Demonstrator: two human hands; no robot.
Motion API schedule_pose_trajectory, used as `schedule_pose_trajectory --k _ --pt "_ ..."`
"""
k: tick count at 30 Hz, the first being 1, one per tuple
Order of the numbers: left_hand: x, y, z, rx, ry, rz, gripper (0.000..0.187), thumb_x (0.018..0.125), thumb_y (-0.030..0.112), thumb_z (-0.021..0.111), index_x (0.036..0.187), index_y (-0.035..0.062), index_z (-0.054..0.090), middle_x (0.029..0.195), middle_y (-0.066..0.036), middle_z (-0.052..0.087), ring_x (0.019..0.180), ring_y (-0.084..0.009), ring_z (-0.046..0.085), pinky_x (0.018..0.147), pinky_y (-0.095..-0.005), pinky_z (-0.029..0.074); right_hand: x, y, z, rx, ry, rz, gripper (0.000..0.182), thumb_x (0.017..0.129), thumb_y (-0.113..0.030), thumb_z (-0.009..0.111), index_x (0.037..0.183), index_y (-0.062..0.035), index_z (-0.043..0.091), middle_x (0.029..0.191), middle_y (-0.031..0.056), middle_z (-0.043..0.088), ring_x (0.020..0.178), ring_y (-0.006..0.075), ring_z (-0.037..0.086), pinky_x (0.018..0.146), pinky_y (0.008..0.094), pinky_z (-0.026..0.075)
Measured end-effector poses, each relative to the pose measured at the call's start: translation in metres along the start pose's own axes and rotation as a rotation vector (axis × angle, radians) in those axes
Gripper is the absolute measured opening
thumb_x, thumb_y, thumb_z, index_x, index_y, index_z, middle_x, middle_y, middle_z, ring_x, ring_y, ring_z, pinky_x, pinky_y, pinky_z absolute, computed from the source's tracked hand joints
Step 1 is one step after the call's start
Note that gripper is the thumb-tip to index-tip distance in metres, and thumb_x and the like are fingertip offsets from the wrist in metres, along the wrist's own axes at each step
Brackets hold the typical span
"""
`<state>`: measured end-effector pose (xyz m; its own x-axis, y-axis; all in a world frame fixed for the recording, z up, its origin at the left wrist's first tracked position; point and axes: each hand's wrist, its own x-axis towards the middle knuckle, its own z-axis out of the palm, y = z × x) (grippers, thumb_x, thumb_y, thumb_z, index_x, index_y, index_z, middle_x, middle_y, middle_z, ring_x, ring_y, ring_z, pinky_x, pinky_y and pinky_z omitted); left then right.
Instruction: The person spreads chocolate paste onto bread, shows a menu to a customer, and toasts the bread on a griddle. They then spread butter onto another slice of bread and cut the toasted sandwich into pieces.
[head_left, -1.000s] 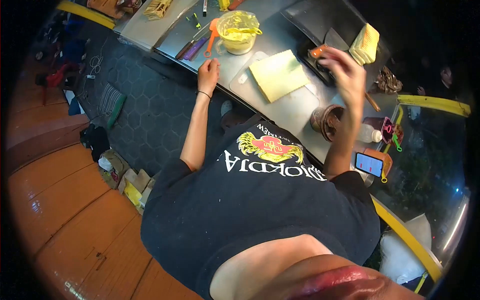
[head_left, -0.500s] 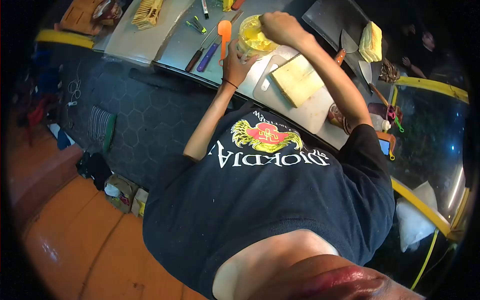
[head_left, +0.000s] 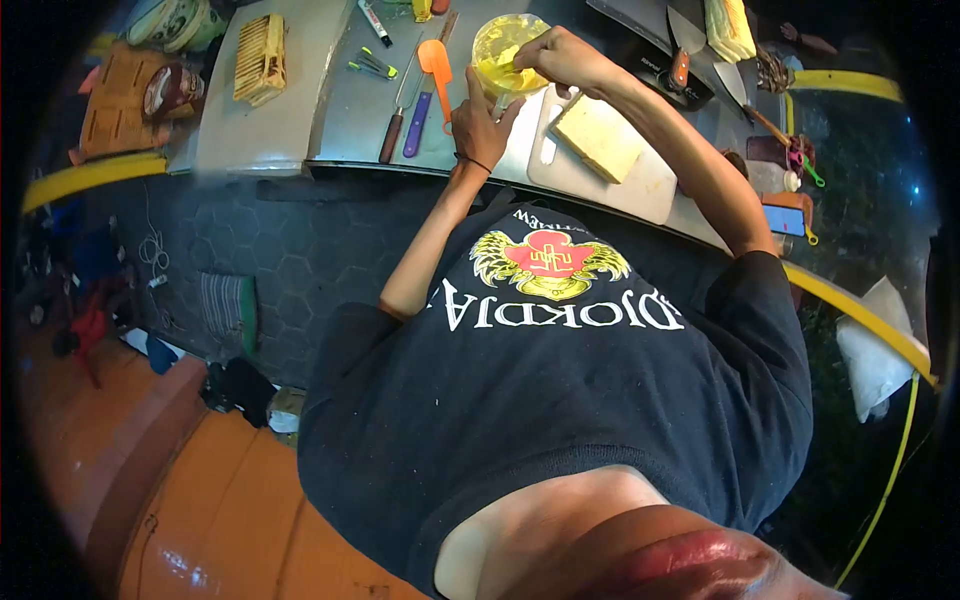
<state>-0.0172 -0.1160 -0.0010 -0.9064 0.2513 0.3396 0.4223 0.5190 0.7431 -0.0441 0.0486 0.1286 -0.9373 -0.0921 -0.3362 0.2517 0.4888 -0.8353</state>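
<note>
A clear tub [head_left: 484,48] of yellow spread stands near the table's far side. My left hand [head_left: 484,132] holds its near side, with a finger and thumb around the handle area. My right hand [head_left: 568,62] reaches into the tub from the right, fingers closed; what they hold is hidden. A pale bread slab [head_left: 600,140] lies on a white cutting board [head_left: 655,190] below my right forearm. Left of the tub lie an orange spatula [head_left: 436,66], a purple-handled tool [head_left: 418,124] and a dark-handled fork [head_left: 391,136].
Toasted bread [head_left: 262,60] lies at the left, beside a brown rack [head_left: 112,115]. A marker [head_left: 374,22] and green-black clips [head_left: 372,65] are farther back. A wooden-handled scraper [head_left: 681,68], more bread [head_left: 729,30] and a phone [head_left: 784,219] are at the right.
The view has shifted, so the table and bread appear higher. My left hand sits lower against the tub, and my right hand's fingers are deeper inside it.
</note>
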Motion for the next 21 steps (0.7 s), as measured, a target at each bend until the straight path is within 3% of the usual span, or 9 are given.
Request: schedule_pose_trajectory --k 4,9,11,13,16,18,19,20,21 --pt "0.002 0.0 0.002 -0.01 0.019 0.02 0.094 0.074 0.027 0.08 0.138 -0.0147 0.026 0.073 -0.018 0.064 0.063 -0.0332 0.064 0.059 -0.0403 0.049 -0.012 0.013 -0.014 0.388 -0.01 0.226 0.026 0.092 -0.018 0.057 0.102 0.0021 0.069 0.053 -0.0065 0.034 0.041 0.005 0.033 0.036 0.0238 0.037" --pt "0.0 0.001 -0.006 -0.258 -0.076 -0.036 0.098 0.073 0.018 0.08 0.144 -0.01 0.018 0.085 -0.017 0.065 0.075 -0.0279 0.065 0.067 -0.0378 0.051 -0.076 0.033 -0.048 0.496 0.003 0.176 0.026 0.096 -0.023 0.055 0.105 -0.0004 0.063 0.055 -0.0079 0.031 0.044 0.0039 0.031 0.045 0.0224 0.043" --pt "-0.01 -0.02 -0.013 -0.165 -0.149 0.02 0.093 0.071 0.023 0.083 0.141 -0.009 0.029 0.092 -0.016 0.062 0.074 -0.0269 0.06 0.072 -0.0353 0.05 -0.114 0.042 -0.062 0.545 0.073 0.027 0.031 0.095 -0.025 0.057 0.112 0.0012 0.061 0.059 -0.0076 0.036 0.049 0.004 0.037 0.048 0.0238 0.047" --pt "-0.023 -0.031 -0.031 -0.015 -0.277 -0.179 0.064 0.076 0.03 0.078 0.122 -0.0075 0.054 0.091 -0.014 0.062 0.071 -0.0234 0.06 0.066 -0.0339 0.05 -0.144 0.075 -0.067 0.54 0.204 0.012 0.033 0.095 -0.027 0.058 0.113 0.0001 0.061 0.06 -0.0077 0.037 0.05 0.0038 0.039 0.048 0.0238 0.048" --pt "-0.027 -0.042 -0.024 -0.484 -0.763 -0.508 0.05 0.081 0.029 0.073 0.118 -0.0017 0.059 0.085 -0.013 0.068 0.068 -0.0228 0.064 0.063 -0.033 0.051 -0.168 0.145 -0.047 0.416 0.524 0.054 0.032 0.095 -0.027 0.058 0.113 -0.0018 0.065 0.065 -0.0035 0.049 0.055 0.0048 0.047 0.047 0.0232 0.049" --pt "-0.02 -0.018 0.001 -0.422 -0.767 -0.382 0.049 0.082 0.029 0.072 0.119 -0.0016 0.059 0.085 -0.014 0.068 0.068 -0.0226 0.064 0.063 -0.0333 0.051 -0.172 0.182 -0.036 0.281 0.616 0.17 0.031 0.095 -0.027 0.059 0.11 -0.0019 0.067 0.073 0.0004 0.057 0.063 0.0032 0.052 0.045 0.0223 0.048" --pt "-0.018 -0.007 0.013 -0.36 -0.766 -0.273 0.048 0.083 0.029 0.071 0.119 -0.0016 0.06 0.085 -0.015 0.069 0.068 -0.0224 0.064 0.063 -0.0337 0.051 -0.167 0.196 -0.033 0.253 0.643 0.212 0.029 0.094 -0.024 0.058 0.11 -0.0019 0.067 0.08 0.0081 0.065 0.067 0.0112 0.059 0.051 0.029 0.049" --pt "-0.017 -0.003 0.024 -0.351 -0.78 -0.272 0.048 0.083 0.029 0.071 0.119 -0.0016 0.06 0.085 -0.015 0.069 0.068 -0.0224 0.064 0.063 -0.0337 0.051 -0.156 0.208 -0.031 0.266 0.65 0.219 0.029 0.094 -0.024 0.058 0.11 -0.0019 0.067 0.08 0.0081 0.065 0.067 0.0112 0.059 0.051 0.029 0.049" --pt "-0.012 -0.002 0.037 -0.26 -0.749 -0.117 0.049 0.084 0.03 0.069 0.121 -0.0008 0.059 0.084 -0.015 0.069 0.066 -0.023 0.064 0.063 -0.0342 0.051 -0.141 0.216 -0.028 0.014 0.827 0.0 0.027 0.093 -0.02 0.058 0.112 -0.0037 0.067 0.081 0.011 0.065 0.069 0.0178 0.06 0.057 0.0323 0.05"
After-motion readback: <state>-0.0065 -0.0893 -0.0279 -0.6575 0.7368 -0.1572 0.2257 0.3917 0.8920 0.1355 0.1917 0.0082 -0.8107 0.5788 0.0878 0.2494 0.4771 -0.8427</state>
